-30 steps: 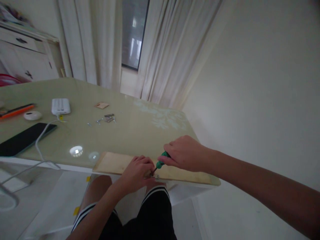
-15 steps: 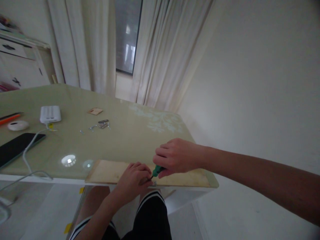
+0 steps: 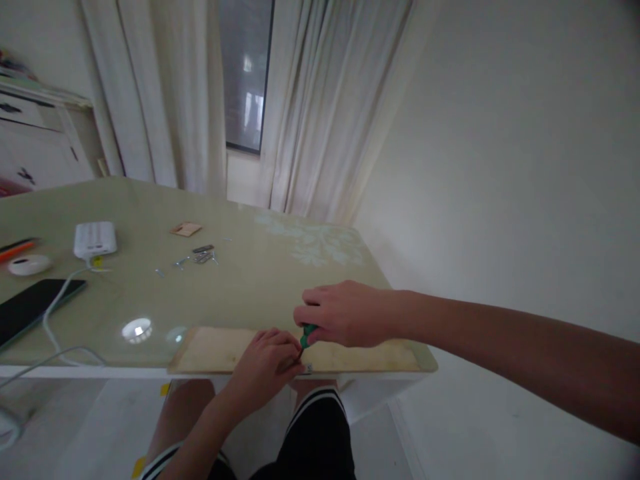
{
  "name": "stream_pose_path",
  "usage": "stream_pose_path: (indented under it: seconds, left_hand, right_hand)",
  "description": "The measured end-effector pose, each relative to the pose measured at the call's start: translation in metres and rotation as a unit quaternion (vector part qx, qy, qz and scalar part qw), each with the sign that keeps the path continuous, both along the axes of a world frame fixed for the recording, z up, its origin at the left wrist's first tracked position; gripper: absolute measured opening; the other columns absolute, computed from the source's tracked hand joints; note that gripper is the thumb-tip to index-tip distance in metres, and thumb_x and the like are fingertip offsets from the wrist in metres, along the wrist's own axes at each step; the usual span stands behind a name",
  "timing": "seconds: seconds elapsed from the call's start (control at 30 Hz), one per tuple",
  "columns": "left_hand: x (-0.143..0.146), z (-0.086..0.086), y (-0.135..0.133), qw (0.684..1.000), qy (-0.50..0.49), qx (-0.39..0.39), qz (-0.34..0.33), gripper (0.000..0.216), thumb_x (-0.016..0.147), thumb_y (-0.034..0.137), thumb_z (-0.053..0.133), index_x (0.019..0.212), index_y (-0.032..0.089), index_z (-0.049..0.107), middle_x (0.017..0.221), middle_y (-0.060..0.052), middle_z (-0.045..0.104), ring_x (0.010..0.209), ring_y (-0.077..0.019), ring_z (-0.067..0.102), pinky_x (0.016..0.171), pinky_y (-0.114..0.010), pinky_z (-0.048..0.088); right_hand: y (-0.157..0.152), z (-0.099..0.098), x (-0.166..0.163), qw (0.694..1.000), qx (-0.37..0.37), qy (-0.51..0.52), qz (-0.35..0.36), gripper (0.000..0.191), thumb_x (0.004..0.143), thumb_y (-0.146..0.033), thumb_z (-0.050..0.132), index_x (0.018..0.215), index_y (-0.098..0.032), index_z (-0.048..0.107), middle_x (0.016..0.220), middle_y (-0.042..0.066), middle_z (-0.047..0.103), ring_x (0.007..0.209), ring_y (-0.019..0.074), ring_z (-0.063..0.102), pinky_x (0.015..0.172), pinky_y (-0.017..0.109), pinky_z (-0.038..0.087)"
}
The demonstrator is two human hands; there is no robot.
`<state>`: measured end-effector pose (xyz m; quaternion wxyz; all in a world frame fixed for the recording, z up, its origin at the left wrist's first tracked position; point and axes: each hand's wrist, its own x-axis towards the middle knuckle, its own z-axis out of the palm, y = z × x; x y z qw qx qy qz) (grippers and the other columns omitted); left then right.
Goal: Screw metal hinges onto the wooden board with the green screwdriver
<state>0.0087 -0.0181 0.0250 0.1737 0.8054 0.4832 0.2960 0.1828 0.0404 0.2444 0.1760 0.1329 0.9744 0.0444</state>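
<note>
My right hand [image 3: 343, 313] is closed around a green-handled screwdriver [image 3: 307, 336], whose tip points down at a small metal fitting on a thin wooden board [image 3: 220, 350]. The board lies flat along the near edge of the table [image 3: 250, 280]. My left hand [image 3: 267, 363] rests curled on the board beside the tip, fingers pinched at the fitting. Most of the screwdriver is hidden under my right hand.
Loose small metal parts [image 3: 200, 256] and a small wooden piece [image 3: 185, 229] lie mid-table. A white power bank [image 3: 95, 239] with cable, a black phone [image 3: 30, 310], a white round object [image 3: 29, 265] and an orange pen [image 3: 17, 247] are at the left. Curtains and a window stand behind.
My right hand has turned over the screwdriver handle and dropped lower, covering more of it. The view has shifted slightly right and down. My left hand stays at the fitting.
</note>
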Motion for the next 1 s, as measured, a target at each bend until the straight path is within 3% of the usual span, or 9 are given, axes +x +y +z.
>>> stream_pose_path:
  seconds: [0.13, 0.2, 0.33, 0.43, 0.53, 0.67, 0.87, 0.93, 1.0]
  left_hand:
    - [-0.001, -0.003, 0.0, 1.0, -0.007, 0.004, -0.007, 0.007, 0.089, 0.025, 0.083, 0.086, 0.024, 0.076, 0.105, 0.002, 0.078, 0.103, -0.0237, 0.067, 0.095, -0.039, 0.04]
    - [-0.002, -0.004, 0.001, 1.0, -0.002, -0.001, -0.008, 0.008, 0.089, 0.025, 0.083, 0.086, 0.024, 0.076, 0.107, 0.002, 0.077, 0.104, -0.0243, 0.066, 0.095, -0.039, 0.04]
    - [-0.004, -0.005, 0.002, 1.0, 0.002, 0.006, -0.011, 0.008, 0.088, 0.026, 0.084, 0.087, 0.024, 0.076, 0.107, 0.001, 0.078, 0.104, -0.0249, 0.067, 0.093, -0.039, 0.041]
    - [-0.007, -0.004, 0.001, 1.0, 0.005, 0.019, -0.024, 0.009, 0.089, 0.028, 0.083, 0.086, 0.023, 0.075, 0.102, 0.0, 0.077, 0.102, -0.0244, 0.067, 0.091, -0.037, 0.043]
    - [-0.008, -0.003, -0.003, 0.999, 0.003, 0.018, -0.03, 0.009, 0.088, 0.026, 0.083, 0.089, 0.023, 0.074, 0.105, -0.001, 0.078, 0.104, -0.0244, 0.068, 0.093, -0.036, 0.046]
    - [-0.006, -0.004, -0.006, 1.0, -0.003, 0.013, -0.014, 0.011, 0.086, 0.023, 0.084, 0.09, 0.023, 0.074, 0.11, -0.002, 0.078, 0.107, -0.0247, 0.069, 0.095, -0.036, 0.049]
    - [-0.007, -0.004, -0.007, 1.0, -0.001, 0.008, -0.002, 0.012, 0.085, 0.024, 0.085, 0.089, 0.023, 0.073, 0.107, -0.003, 0.078, 0.106, -0.0255, 0.07, 0.094, -0.037, 0.051]
    - [-0.008, -0.004, -0.007, 1.0, -0.005, 0.009, -0.005, 0.014, 0.083, 0.023, 0.086, 0.09, 0.024, 0.073, 0.11, -0.003, 0.078, 0.108, -0.0258, 0.07, 0.097, -0.038, 0.05]
    - [-0.008, -0.003, -0.007, 1.0, -0.01, 0.01, -0.011, 0.015, 0.084, 0.024, 0.085, 0.094, 0.024, 0.074, 0.112, -0.002, 0.078, 0.11, -0.0262, 0.069, 0.099, -0.039, 0.049]
  right_hand:
    - [-0.002, -0.005, 0.0, 0.988, 0.011, -0.002, -0.155, 0.056, 0.109, -0.063, 0.032, 0.113, -0.02, 0.068, 0.094, 0.012, 0.077, 0.08, 0.0253, 0.071, 0.061, 0.031, 0.037]
    - [-0.001, -0.007, -0.002, 0.981, 0.029, -0.009, -0.194, 0.061, 0.11, -0.061, 0.025, 0.106, -0.019, 0.07, 0.091, 0.013, 0.077, 0.08, 0.0263, 0.071, 0.062, 0.032, 0.038]
    - [0.001, -0.005, -0.002, 0.994, -0.001, 0.01, -0.106, 0.033, 0.111, -0.043, 0.043, 0.127, -0.022, 0.063, 0.111, 0.011, 0.077, 0.098, 0.0263, 0.072, 0.068, 0.032, 0.041]
    - [0.001, -0.001, 0.0, 0.999, -0.029, 0.036, -0.027, 0.029, 0.108, -0.035, 0.052, 0.133, -0.021, 0.058, 0.128, 0.012, 0.072, 0.112, 0.0258, 0.068, 0.073, 0.032, 0.043]
    - [-0.001, -0.003, -0.002, 0.995, -0.031, 0.037, -0.085, 0.037, 0.107, -0.048, 0.051, 0.13, -0.02, 0.059, 0.112, 0.012, 0.077, 0.095, 0.0255, 0.071, 0.066, 0.032, 0.04]
    - [-0.004, -0.009, -0.007, 0.986, 0.031, 0.029, -0.162, 0.052, 0.11, -0.059, 0.031, 0.115, -0.02, 0.065, 0.089, 0.012, 0.077, 0.075, 0.0252, 0.07, 0.059, 0.031, 0.032]
    - [-0.003, -0.007, -0.001, 0.994, -0.078, 0.062, -0.044, 0.027, 0.109, -0.034, 0.042, 0.129, -0.023, 0.057, 0.116, 0.01, 0.076, 0.098, 0.0235, 0.07, 0.07, 0.032, 0.04]
    - [-0.003, -0.005, 0.002, 0.993, -0.083, 0.068, -0.049, 0.029, 0.108, -0.033, 0.045, 0.133, -0.022, 0.056, 0.12, 0.012, 0.075, 0.102, 0.0243, 0.07, 0.072, 0.032, 0.042]
    - [-0.004, -0.004, 0.002, 0.992, -0.053, 0.056, -0.098, 0.035, 0.108, -0.043, 0.044, 0.131, -0.02, 0.057, 0.109, 0.012, 0.078, 0.092, 0.0257, 0.071, 0.067, 0.033, 0.04]
